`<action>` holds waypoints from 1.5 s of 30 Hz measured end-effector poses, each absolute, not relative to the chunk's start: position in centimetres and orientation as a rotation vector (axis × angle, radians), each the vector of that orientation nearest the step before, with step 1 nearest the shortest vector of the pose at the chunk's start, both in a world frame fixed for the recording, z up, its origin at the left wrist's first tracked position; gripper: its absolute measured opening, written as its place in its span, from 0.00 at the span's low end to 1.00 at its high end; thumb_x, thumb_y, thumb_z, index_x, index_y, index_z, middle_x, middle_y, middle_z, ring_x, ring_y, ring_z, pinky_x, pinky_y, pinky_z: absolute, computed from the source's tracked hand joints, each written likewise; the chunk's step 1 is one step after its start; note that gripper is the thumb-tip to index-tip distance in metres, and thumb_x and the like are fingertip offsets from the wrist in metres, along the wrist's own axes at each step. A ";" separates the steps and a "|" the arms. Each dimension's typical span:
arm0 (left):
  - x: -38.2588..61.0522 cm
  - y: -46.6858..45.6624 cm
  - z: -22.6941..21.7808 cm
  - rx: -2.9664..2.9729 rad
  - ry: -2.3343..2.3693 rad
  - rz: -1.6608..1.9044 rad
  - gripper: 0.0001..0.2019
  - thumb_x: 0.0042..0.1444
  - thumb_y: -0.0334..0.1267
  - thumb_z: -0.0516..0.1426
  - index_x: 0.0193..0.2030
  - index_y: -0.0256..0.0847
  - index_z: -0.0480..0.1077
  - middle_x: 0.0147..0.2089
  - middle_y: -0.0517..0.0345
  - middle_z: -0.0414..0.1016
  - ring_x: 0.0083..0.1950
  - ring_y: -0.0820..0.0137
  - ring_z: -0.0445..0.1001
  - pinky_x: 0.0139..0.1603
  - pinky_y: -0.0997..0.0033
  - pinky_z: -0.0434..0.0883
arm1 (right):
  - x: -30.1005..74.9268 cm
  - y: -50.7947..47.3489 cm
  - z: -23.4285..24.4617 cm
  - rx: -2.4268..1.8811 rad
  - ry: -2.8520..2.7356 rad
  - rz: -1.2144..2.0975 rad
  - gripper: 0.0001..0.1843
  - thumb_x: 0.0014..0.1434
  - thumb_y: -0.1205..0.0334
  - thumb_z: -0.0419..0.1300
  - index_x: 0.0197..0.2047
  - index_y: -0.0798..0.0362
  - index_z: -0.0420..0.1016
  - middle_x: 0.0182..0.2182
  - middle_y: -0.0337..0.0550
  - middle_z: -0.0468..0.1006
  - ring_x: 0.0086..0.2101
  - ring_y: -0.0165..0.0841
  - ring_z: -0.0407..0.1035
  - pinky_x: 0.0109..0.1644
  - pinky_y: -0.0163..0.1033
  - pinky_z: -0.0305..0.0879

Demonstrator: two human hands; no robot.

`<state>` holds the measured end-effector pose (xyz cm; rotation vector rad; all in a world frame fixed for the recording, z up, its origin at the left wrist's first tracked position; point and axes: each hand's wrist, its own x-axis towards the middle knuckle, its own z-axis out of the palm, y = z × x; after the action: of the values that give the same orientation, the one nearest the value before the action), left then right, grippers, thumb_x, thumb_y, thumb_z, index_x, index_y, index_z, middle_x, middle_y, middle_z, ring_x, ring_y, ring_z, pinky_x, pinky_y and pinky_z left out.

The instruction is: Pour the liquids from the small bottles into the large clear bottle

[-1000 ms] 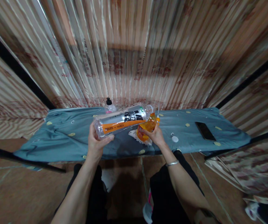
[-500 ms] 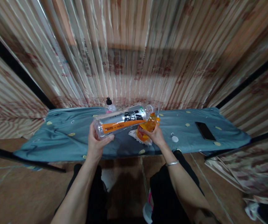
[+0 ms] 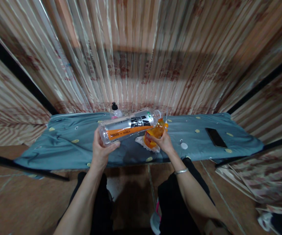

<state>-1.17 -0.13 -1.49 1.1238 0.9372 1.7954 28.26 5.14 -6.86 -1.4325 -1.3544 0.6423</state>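
My left hand [image 3: 102, 150] is closed round the base of a clear plastic bottle [image 3: 128, 125] with a silver and orange label. This bottle lies tilted nearly level, its uncapped neck pointing right, close above the mouth of an orange bottle [image 3: 155, 131]. My right hand [image 3: 164, 140] grips that orange bottle, which leans a little over a crumpled white tissue [image 3: 141, 140]. Whether liquid passes between the two I cannot make out. Behind the clear bottle stands a small bottle with a black cap [image 3: 114, 106], partly hidden.
A teal cloth [image 3: 64, 143] with yellow motifs covers the long surface. On it lie a white round cap [image 3: 184, 146] and a black phone [image 3: 215, 137] to the right. An orange-and-clear item [image 3: 166, 124] is partly hidden behind my right hand. Striped curtains [image 3: 141, 58] hang behind, with dark poles at both sides.
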 end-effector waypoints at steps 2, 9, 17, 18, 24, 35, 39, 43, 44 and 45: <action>-1.1 -0.1 -1.5 1.126 0.936 1.798 0.46 0.31 0.41 0.82 0.60 0.47 0.74 0.58 0.51 0.81 0.59 0.55 0.82 0.59 0.60 0.81 | 28.2 5.1 -6.8 -1.430 -1.356 0.642 0.42 0.43 0.37 0.79 0.55 0.49 0.74 0.52 0.55 0.87 0.52 0.55 0.82 0.57 0.57 0.78; -1.1 -0.2 -1.4 1.106 0.935 1.795 0.44 0.30 0.39 0.82 0.59 0.47 0.75 0.57 0.52 0.81 0.56 0.59 0.83 0.57 0.63 0.81 | 28.2 5.0 -6.4 -1.436 -1.358 0.671 0.43 0.43 0.40 0.79 0.57 0.51 0.73 0.53 0.58 0.86 0.53 0.56 0.82 0.59 0.59 0.77; -1.2 -0.2 -1.5 1.113 0.946 1.792 0.47 0.30 0.39 0.82 0.62 0.47 0.74 0.58 0.52 0.81 0.59 0.56 0.81 0.59 0.61 0.80 | 28.1 4.9 -6.3 -1.428 -1.351 0.659 0.42 0.42 0.40 0.79 0.55 0.49 0.74 0.52 0.55 0.87 0.52 0.55 0.82 0.57 0.58 0.78; -1.2 -0.2 -1.5 1.113 0.943 1.796 0.47 0.30 0.40 0.82 0.62 0.47 0.74 0.58 0.52 0.81 0.59 0.56 0.81 0.59 0.61 0.80 | 28.1 5.0 -6.3 -1.427 -1.353 0.660 0.42 0.42 0.40 0.79 0.55 0.49 0.74 0.52 0.55 0.87 0.52 0.55 0.82 0.57 0.58 0.78; -0.9 -0.2 -1.1 1.071 0.948 1.811 0.48 0.27 0.41 0.83 0.60 0.48 0.74 0.56 0.53 0.82 0.55 0.58 0.83 0.55 0.64 0.82 | 28.2 5.1 -6.7 -1.442 -1.342 0.658 0.44 0.42 0.39 0.79 0.57 0.50 0.74 0.52 0.57 0.87 0.52 0.55 0.82 0.57 0.58 0.78; -1.1 -0.2 -1.3 1.078 0.961 1.804 0.49 0.27 0.40 0.82 0.61 0.48 0.73 0.58 0.51 0.82 0.58 0.56 0.83 0.57 0.62 0.82 | 28.2 5.0 -6.5 -1.449 -1.342 0.663 0.43 0.42 0.39 0.79 0.56 0.51 0.73 0.52 0.57 0.87 0.52 0.56 0.82 0.57 0.58 0.78; -1.1 -0.2 -1.3 1.063 0.969 1.809 0.50 0.26 0.41 0.83 0.61 0.47 0.74 0.58 0.51 0.82 0.56 0.56 0.83 0.55 0.64 0.82 | 28.2 5.1 -6.7 -1.421 -1.352 0.652 0.43 0.43 0.38 0.78 0.57 0.51 0.73 0.52 0.57 0.86 0.52 0.55 0.82 0.58 0.57 0.77; -1.1 -0.1 -1.4 1.076 0.958 1.811 0.49 0.26 0.40 0.82 0.61 0.47 0.74 0.58 0.52 0.82 0.58 0.59 0.82 0.58 0.66 0.80 | 28.2 5.2 -6.8 -1.430 -1.355 0.651 0.43 0.43 0.36 0.78 0.56 0.49 0.73 0.51 0.55 0.87 0.51 0.54 0.82 0.56 0.57 0.78; -1.1 -0.1 -1.4 1.081 0.952 1.810 0.49 0.27 0.40 0.82 0.61 0.48 0.74 0.58 0.53 0.82 0.58 0.59 0.82 0.58 0.65 0.80 | 28.3 5.2 -6.8 -1.434 -1.355 0.650 0.43 0.42 0.36 0.78 0.55 0.49 0.73 0.51 0.55 0.87 0.51 0.55 0.82 0.55 0.57 0.78; -1.1 0.0 -1.5 1.083 0.945 1.812 0.49 0.27 0.40 0.82 0.61 0.48 0.74 0.58 0.53 0.82 0.58 0.59 0.82 0.58 0.65 0.80 | 28.3 5.2 -6.8 -1.435 -1.356 0.649 0.43 0.42 0.36 0.78 0.55 0.50 0.73 0.51 0.55 0.87 0.51 0.55 0.82 0.55 0.57 0.78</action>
<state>-1.10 -0.04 -1.47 1.0832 0.9448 1.8121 28.26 5.18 -6.83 -1.4352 -1.3559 0.6493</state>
